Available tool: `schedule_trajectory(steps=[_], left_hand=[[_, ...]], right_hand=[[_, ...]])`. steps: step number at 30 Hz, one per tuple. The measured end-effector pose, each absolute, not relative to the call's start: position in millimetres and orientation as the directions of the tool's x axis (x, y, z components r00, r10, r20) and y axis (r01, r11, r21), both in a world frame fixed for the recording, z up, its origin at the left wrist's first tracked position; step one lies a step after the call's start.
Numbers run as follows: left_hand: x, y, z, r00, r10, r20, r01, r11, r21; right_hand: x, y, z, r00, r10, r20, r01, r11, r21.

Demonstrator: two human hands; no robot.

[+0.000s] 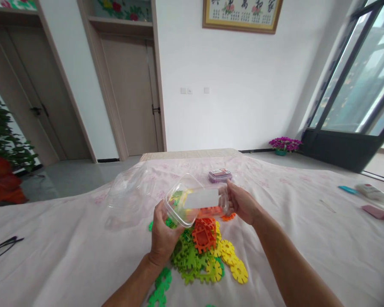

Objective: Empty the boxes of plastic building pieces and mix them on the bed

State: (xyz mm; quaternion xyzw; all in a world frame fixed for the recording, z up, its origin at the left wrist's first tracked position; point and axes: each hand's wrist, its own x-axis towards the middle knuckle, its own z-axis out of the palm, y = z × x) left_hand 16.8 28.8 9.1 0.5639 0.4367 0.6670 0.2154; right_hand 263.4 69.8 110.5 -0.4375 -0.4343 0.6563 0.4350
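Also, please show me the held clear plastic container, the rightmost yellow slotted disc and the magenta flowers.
Clear plastic container (201, 199), head view: white label.
Yellow slotted disc (239, 272), head view: face.
Magenta flowers (285, 144), head view: blossoms.

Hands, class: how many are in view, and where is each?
2: the left hand at the rim of the clear plastic container, and the right hand at its opposite end.

The left forearm (131, 281) and the right forearm (284, 251) were bare, and both reached inward from below. The left hand (164, 234) was lower, with its thumb spread apart from the fingers; the right hand (242, 202) was higher, its fingers bent in a grip
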Motion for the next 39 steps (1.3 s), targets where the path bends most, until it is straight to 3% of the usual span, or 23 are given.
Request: schedule_trajectory(steps=[4,8,14,20,24,28,34,39], left_hand=[[25,17,26,-0.254,0.789,0.559,0.099,-0.554,0.827],[33,1,44,-0.228,0.784,0.577,0.026,-0.588,0.809],[22,-24,57,-0.202,0.799,0.567,0.038,-0.572,0.819],[-25,-53,51,-0.237,0.807,0.541,0.07,-0.541,0.838],[-66,-78,45,-0.373,0.762,0.53,0.115,-0.529,0.841],[-115,-97,46,-0.524,0.722,0.452,0.214,-0.402,0.89],[-199,-105,41,-0.715,0.516,0.473,0.363,-0.304,0.881],[-253,-107,28,-0.779,0.463,0.423,0.397,-0.158,0.904]], right_hand=[[265,72,110,-0.156,0.975,-0.158,-0.227,-0.191,-0.955],[262,67,117,-0.115,0.989,-0.096,-0.153,-0.113,-0.982],[258,56,122,-0.252,0.956,-0.151,-0.115,-0.184,-0.976],[258,58,115,-0.387,0.913,-0.13,-0.018,-0.149,-0.989],[259,62,108,-0.369,0.92,-0.13,0.022,-0.131,-0.991],[262,68,100,-0.355,0.925,-0.133,0.051,-0.123,-0.991],[271,80,84,-0.297,0.946,-0.126,0.066,-0.111,-0.992],[276,89,67,-0.269,0.949,-0.162,0.059,-0.151,-0.987]])
